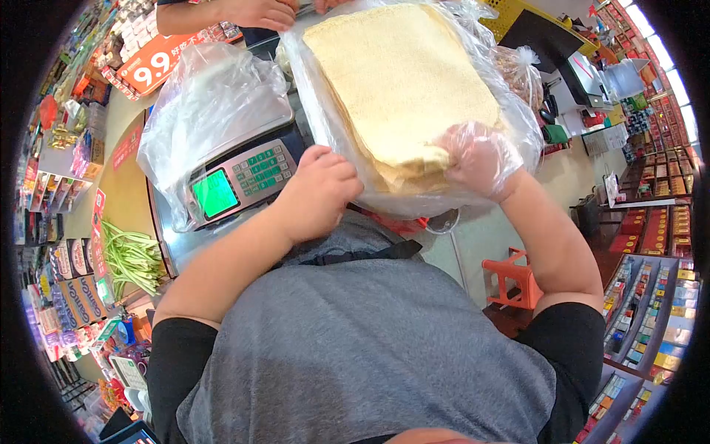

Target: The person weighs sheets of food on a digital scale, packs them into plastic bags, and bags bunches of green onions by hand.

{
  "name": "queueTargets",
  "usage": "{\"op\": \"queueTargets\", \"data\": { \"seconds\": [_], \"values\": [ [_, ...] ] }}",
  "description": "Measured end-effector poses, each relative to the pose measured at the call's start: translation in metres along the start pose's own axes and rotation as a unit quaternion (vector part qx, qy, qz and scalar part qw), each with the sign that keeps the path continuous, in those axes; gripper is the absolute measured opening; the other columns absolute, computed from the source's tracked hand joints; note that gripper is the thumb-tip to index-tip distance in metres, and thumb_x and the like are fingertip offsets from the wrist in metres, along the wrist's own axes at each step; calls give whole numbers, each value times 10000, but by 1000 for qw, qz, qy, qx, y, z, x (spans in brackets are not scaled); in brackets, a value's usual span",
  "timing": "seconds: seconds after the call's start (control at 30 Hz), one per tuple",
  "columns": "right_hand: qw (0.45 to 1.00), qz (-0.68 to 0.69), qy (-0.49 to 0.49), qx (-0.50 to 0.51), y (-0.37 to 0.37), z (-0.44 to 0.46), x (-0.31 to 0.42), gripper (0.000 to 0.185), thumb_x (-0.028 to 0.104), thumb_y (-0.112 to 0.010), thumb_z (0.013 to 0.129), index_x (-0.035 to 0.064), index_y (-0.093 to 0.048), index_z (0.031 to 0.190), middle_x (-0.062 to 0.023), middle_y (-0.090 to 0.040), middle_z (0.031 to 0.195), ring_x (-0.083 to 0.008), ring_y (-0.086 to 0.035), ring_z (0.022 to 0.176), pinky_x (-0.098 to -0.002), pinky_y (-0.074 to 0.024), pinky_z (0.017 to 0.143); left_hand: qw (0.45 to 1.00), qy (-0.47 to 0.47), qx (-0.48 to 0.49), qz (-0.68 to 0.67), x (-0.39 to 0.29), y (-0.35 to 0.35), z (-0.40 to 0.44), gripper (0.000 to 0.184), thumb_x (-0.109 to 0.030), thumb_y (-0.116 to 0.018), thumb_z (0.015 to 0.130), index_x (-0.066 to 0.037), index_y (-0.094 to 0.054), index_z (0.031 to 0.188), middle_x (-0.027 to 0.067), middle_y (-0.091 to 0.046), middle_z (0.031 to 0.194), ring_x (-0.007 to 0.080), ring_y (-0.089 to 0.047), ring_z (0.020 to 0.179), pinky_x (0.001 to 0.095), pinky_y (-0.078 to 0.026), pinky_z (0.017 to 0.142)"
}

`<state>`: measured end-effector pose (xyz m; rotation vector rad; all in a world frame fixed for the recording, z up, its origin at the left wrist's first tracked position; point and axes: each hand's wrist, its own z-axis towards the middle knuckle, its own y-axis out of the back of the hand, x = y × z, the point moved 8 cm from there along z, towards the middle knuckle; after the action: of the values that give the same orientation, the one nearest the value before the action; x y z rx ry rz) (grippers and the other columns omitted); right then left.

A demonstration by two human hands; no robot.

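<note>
A stack of pale yellow tofu sheets lies on clear plastic wrapping at the top middle. My right hand, in a clear plastic glove, is closed on the near right corner of the sheets, where they look bunched and lifted. My left hand is bare, its fingers curled in beside the near left edge of the wrapping. What those fingers hold, if anything, is hidden. Just left of it stands a digital scale with a lit green display and a clear plastic bag over its plate.
Across the counter, another person's hand rests near the wrapping. Green vegetable stalks lie at the left, below an orange price sign. An orange stool stands on the floor at right. Stocked shelves line both sides.
</note>
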<state>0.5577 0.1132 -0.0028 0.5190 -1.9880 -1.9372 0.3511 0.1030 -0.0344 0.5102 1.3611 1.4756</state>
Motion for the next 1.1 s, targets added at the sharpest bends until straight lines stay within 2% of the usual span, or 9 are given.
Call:
{"op": "queueTargets", "data": {
  "seconds": [0.07, 0.2, 0.23, 0.3, 0.4, 0.5, 0.7, 1.03, 1.1],
  "values": [
    [994, 45, -76, 66, 15, 13, -3, 308, 207, -668, 748, 95, -668, 1036, -152, -657, 1023, -329, -634, 985, -447, -528, 855, 999, -25, -14, -25, -9, 1, -9, 300, -40, -670, 642, -127, -667, 930, 37, -617, 977, 253, -578, 1053, 478, -362, 1040],
    [995, -14, 61, -73, 12, -5, 19, 362, 155, -656, 736, 81, -632, 1090, -164, -630, 1104, -355, -609, 1039, -459, -502, 916, 996, -32, -48, -72, -19, 10, -20, 312, -38, -679, 646, -134, -675, 943, 22, -608, 970, 233, -573, 1038, 464, -359, 1047],
    [999, -14, 31, -15, 19, -4, 34, 416, 145, -665, 727, 64, -612, 1132, -165, -614, 1127, -362, -609, 1022, -455, -508, 908, 995, -37, -59, -77, -20, 12, -20, 303, -37, -676, 650, -132, -672, 938, 22, -606, 966, 234, -574, 1033, 463, -360, 1045],
    [997, 6, 18, -81, 19, -9, 42, 368, 153, -674, 718, 48, -627, 1068, -174, -621, 1073, -357, -605, 1010, -441, -511, 900, 992, -46, -77, -88, -23, 14, -20, 285, -35, -671, 660, -128, -666, 929, 21, -603, 956, 235, -576, 1023, 461, -363, 1040],
    [988, -110, 81, -76, 8, -6, 53, 318, 161, -673, 722, 33, -639, 1011, -159, -634, 972, -371, -619, 940, -446, -531, 851, 987, -63, -106, -104, -24, 15, -12, 270, -40, -665, 674, -126, -663, 930, 20, -599, 951, 236, -579, 1010, 460, -367, 1033],
    [993, -113, 25, 16, -2, 4, 39, 232, 184, -663, 741, 49, -667, 930, -164, -670, 890, -376, -648, 855, -456, -544, 795, 989, -72, -99, -85, -28, 16, -10, 170, -85, -629, 721, -132, -653, 882, 19, -594, 941, 225, -573, 1021, 424, -367, 1026],
    [972, 175, -137, 72, 19, 30, -14, 227, 207, -633, 736, 41, -695, 877, -227, -680, 839, -388, -667, 822, -482, -511, 768, 987, -74, -98, -103, -25, 11, -13, 283, -64, -683, 684, -143, -672, 956, 16, -596, 980, 237, -571, 1037, 452, -369, 1033],
    [905, 327, -258, 85, 1, 30, -37, 337, 205, -640, 716, 15, -697, 989, -203, -701, 835, -355, -671, 812, -436, -523, 775, 983, -57, -125, -125, -17, 16, -18, 371, -87, -730, 685, -124, -672, 1050, 47, -612, 1120, 253, -567, 1098, 451, -380, 1013],
    [955, 241, -173, 24, -2, 20, -43, 381, 236, -662, 725, 25, -682, 1042, -190, -692, 899, -354, -659, 858, -441, -526, 795, 981, -60, -131, -129, -16, 19, -17, 385, -91, -732, 693, -116, -668, 1072, 55, -612, 1138, 256, -568, 1101, 447, -385, 1003]
  ]
}}
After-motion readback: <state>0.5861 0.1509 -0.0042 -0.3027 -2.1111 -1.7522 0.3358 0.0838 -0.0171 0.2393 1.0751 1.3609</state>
